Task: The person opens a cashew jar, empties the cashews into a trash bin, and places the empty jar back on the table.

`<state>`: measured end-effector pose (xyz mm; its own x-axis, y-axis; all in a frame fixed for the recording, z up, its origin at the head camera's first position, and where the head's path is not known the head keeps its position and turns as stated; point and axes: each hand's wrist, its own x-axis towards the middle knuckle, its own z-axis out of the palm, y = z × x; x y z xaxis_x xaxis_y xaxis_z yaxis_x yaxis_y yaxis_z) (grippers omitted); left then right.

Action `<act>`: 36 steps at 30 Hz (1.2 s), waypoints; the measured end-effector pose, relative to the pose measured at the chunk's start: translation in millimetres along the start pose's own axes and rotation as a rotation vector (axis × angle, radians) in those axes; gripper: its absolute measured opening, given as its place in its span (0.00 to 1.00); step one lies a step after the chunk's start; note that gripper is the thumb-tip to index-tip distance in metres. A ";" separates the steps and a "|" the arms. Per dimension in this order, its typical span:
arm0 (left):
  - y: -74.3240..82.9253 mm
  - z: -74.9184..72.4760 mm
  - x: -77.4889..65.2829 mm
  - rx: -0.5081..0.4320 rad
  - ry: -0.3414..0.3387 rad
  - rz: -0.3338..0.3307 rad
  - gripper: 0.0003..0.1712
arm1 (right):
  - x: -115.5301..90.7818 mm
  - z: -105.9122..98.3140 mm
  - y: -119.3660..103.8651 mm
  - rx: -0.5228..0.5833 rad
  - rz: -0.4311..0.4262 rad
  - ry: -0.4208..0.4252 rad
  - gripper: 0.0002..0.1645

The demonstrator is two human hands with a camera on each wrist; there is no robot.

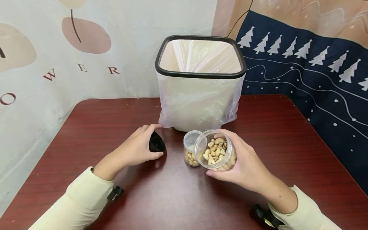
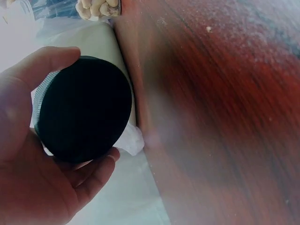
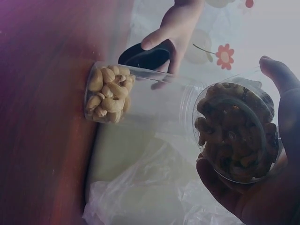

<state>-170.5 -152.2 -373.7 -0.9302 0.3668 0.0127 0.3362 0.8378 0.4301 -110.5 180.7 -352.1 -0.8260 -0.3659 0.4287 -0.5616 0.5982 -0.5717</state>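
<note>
My left hand grips a round black screw lid by its edge, close over the table to the left of the jars. Its flat dark face fills much of the left wrist view, with a ridged edge showing. My right hand holds a clear plastic jar tilted to the left, thumb and fingers round its side. Cashews lie inside it. The tilted jar's mouth meets the rim of a second clear jar, which stands upright. Cashews fill the lower part of that standing jar.
A cream bin with a black rim and a thin plastic liner stands right behind the jars. The red-brown table runs back to printed cloth hangings. A small crumb lies on the tabletop.
</note>
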 end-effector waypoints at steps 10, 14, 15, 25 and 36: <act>-4.3 -2.5 -8.6 0.054 -0.087 -0.011 0.45 | -0.1 -1.4 0.4 -0.016 0.009 0.002 0.65; -7.9 -2.5 -11.8 0.085 -0.134 -0.031 0.47 | 0.4 -1.9 0.1 -0.009 0.008 0.009 0.65; -8.4 -2.6 -12.6 0.086 -0.144 -0.033 0.47 | 0.6 -1.8 -0.1 -0.007 0.006 0.011 0.65; -11.0 -6.4 -16.3 0.109 -0.196 -0.054 0.49 | 0.8 -1.3 0.3 0.014 0.003 0.029 0.65; -14.9 -2.4 -19.9 0.165 -0.177 -0.026 0.50 | 0.6 -2.6 0.3 0.019 0.016 0.045 0.64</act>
<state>-157.3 -172.9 -378.2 -0.9034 0.3976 -0.1605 0.3459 0.8970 0.2752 -111.0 182.5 -350.2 -0.8324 -0.3237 0.4498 -0.5492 0.5898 -0.5921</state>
